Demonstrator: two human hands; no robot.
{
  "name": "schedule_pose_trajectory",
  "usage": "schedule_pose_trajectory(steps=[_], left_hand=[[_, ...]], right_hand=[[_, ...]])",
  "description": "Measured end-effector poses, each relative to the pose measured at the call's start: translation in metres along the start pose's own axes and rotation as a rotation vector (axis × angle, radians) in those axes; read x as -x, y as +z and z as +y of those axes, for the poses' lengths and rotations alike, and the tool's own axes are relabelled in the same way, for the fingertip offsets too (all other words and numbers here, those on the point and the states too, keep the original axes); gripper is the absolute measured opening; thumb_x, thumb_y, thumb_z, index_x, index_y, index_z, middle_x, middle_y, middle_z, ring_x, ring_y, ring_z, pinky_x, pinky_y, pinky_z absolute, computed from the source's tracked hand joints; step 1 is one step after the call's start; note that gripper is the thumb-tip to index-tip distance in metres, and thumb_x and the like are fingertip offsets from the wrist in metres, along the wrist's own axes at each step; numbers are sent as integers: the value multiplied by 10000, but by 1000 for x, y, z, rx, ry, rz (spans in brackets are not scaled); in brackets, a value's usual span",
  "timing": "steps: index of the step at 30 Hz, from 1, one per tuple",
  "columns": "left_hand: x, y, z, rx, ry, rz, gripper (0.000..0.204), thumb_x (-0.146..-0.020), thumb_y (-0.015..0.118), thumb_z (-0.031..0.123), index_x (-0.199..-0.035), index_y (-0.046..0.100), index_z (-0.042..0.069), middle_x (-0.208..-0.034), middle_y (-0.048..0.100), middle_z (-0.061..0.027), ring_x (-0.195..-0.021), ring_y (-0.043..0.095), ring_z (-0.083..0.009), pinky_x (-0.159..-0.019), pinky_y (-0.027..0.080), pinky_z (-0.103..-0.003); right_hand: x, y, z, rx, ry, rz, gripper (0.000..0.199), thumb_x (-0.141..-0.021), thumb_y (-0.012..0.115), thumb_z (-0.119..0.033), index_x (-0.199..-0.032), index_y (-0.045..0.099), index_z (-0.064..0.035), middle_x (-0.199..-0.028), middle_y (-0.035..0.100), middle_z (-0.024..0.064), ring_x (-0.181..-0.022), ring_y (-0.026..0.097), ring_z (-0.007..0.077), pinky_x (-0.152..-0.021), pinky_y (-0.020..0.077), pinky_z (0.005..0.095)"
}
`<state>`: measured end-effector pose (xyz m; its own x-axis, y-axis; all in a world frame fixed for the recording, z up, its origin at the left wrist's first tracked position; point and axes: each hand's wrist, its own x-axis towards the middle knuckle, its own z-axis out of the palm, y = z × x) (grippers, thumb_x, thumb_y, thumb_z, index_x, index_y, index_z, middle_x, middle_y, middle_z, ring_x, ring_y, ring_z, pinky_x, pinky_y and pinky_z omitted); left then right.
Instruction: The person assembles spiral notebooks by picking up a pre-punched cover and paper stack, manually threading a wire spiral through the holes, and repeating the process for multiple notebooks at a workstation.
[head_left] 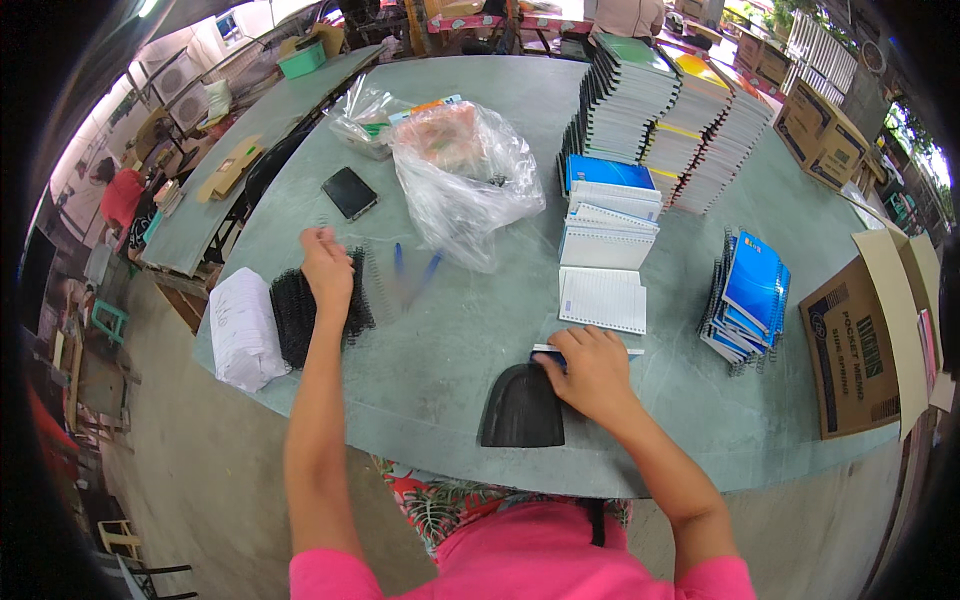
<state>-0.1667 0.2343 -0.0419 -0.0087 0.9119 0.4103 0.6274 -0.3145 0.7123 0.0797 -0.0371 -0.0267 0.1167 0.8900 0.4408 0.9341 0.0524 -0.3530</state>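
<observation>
My left hand (328, 268), fingers curled together, is over a pile of black spiral binding coils (293, 318). A loose black coil (376, 285), smeared by motion, trails beside its fingertips. A white paper-wrapped bundle (245, 330) sits left of the pile. My right hand (590, 368) grips a small notepad (632, 351) seen nearly edge-on. Just left of that hand lies a black rounded plate (525, 408) near the table's front edge. Beyond the hand, an open lined notepad (602, 299) leads a row of spiral notepads (605, 245). A blue-handled tool (430, 270) appears blurred between my hands.
Tall stacks of spiral notebooks (690, 130) rise at the far right of the green table (450, 380). Blue-covered notepads (755, 280) stand near an open cardboard box (850, 340). A clear plastic bag (470, 190) and black phone (350, 193) lie farther back. A person in red (122, 195) is at left.
</observation>
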Motion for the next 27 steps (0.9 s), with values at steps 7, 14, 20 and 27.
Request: schedule_pose_trajectory(steps=[7,14,20,27], left_hand=[[120,8,112,321,294,-657,167,-845,614,154,-930,607,10,-753,607,-64,-613,555,-129,-557,451,-265],[174,18,128,254,444,-597,143,-825,621,141,-882,620,11,-781,618,-117,-613,583,-221,-549,452,-303],[178,17,127,247,400,-569,130,-832,608,142,-854,603,13,-727,586,-152,-589,567,-273,-535,442,-337],[175,22,131,172,431,-407,156,-829,613,163,-863,587,13,-696,573,-156,-615,567,-313,-578,451,-348]], right_hand=[[-8,8,1,155,16,32,175,-709,684,-245,-711,589,-98,-684,580,40,-655,555,229,-590,382,372],[-7,11,5,-10,14,23,128,-712,653,-188,-791,604,-101,-686,588,56,-694,589,244,-616,416,379],[-8,6,3,-24,59,-18,158,-712,663,-176,-857,636,-120,-739,634,55,-706,614,247,-643,446,374],[-8,0,0,-50,61,-105,184,-755,638,-183,-925,640,-113,-767,638,58,-740,613,247,-643,434,382]])
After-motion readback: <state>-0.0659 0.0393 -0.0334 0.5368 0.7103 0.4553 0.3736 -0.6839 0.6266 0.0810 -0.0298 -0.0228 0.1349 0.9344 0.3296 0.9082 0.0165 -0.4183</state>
